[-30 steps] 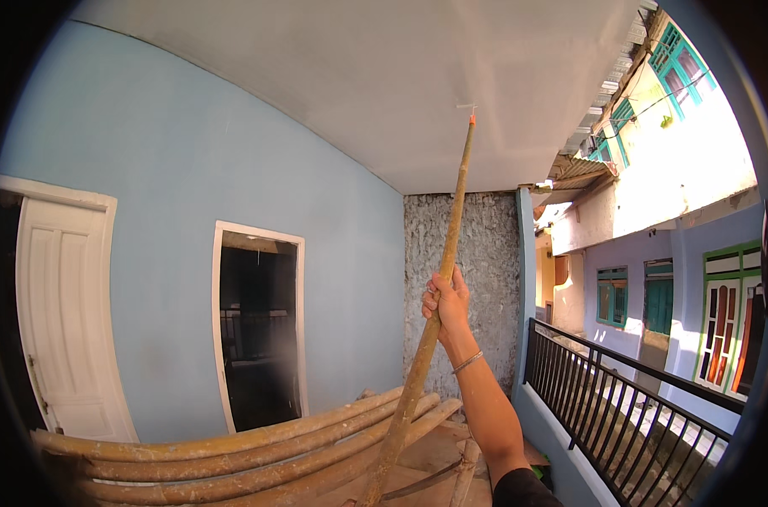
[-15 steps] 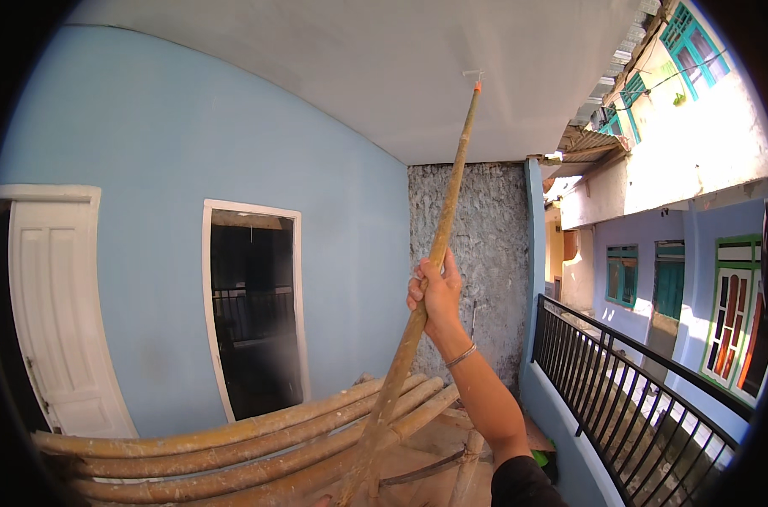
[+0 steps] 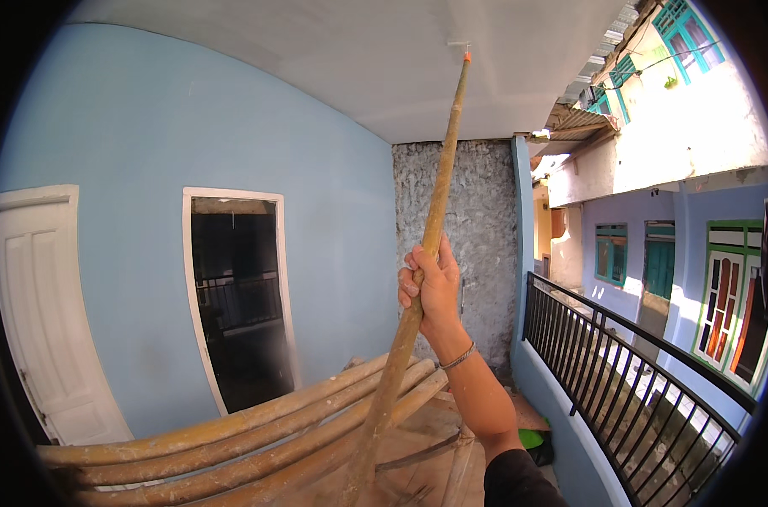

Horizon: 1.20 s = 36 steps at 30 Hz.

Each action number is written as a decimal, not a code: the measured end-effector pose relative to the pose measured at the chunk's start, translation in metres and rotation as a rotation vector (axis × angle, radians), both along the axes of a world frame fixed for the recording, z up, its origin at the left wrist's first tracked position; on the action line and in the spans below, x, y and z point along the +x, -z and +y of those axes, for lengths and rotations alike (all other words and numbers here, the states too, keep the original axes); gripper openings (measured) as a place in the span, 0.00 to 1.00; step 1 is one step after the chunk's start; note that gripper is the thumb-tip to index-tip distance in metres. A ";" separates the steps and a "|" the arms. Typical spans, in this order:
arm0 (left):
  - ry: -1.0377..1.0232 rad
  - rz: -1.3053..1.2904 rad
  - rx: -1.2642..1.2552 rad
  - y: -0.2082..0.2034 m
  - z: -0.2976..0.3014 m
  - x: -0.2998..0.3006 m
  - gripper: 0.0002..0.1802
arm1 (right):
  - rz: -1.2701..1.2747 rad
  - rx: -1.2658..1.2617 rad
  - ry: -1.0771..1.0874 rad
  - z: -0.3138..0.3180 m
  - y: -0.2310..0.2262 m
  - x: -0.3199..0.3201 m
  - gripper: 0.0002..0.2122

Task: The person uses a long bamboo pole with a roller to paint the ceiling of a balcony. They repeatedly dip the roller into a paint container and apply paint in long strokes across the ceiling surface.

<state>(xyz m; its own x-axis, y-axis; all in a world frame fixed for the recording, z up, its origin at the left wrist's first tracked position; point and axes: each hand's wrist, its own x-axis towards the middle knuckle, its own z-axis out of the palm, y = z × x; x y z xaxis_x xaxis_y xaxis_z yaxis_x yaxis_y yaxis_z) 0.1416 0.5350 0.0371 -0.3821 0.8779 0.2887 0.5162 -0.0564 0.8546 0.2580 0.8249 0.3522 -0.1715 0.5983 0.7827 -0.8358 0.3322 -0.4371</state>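
Note:
My right hand point(image 3: 434, 287) is wrapped round a long bamboo pole point(image 3: 441, 190), with a bracelet on the wrist. The pole slants up and away from the lower edge of the view. At its far tip is an orange binding point(image 3: 467, 57) with a thin wire frame and a small pale head point(image 3: 458, 43), seemingly a paint roller, against or very close to the grey-white ceiling point(image 3: 316, 59). How the head touches the ceiling is too small to tell. My left hand does not show; the pole's lower end runs out of view.
Several thick bamboo poles point(image 3: 232, 414) lie side by side low on the left. A light blue wall point(image 3: 130, 152) holds a white door point(image 3: 50, 313) and a dark window point(image 3: 236, 296). Black railing point(image 3: 629, 363) runs along the right; a rough grey wall point(image 3: 485, 220) stands at the far end.
The view has shifted slightly, so the walls sit a bit lower left or higher. The pole's tip appears higher in the picture. A fingertip at the lower edge has gone from view.

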 end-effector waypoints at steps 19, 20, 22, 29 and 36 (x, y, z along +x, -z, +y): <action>0.193 -0.149 -0.016 -0.148 0.169 0.018 0.22 | -0.067 0.024 0.133 0.221 -0.105 0.016 0.07; 0.174 -0.170 -0.014 -0.131 0.159 0.018 0.22 | -0.080 0.020 0.153 0.203 -0.092 0.015 0.08; 0.115 -0.085 0.223 -0.093 0.137 0.019 0.10 | -0.113 0.026 0.192 0.163 -0.068 0.012 0.10; 0.023 -0.038 0.032 0.025 0.032 0.003 0.11 | -0.195 0.011 0.167 0.016 0.000 0.005 0.25; 0.032 -0.011 -0.112 0.090 -0.088 -0.002 0.17 | -0.183 0.054 0.104 -0.111 0.041 -0.002 0.30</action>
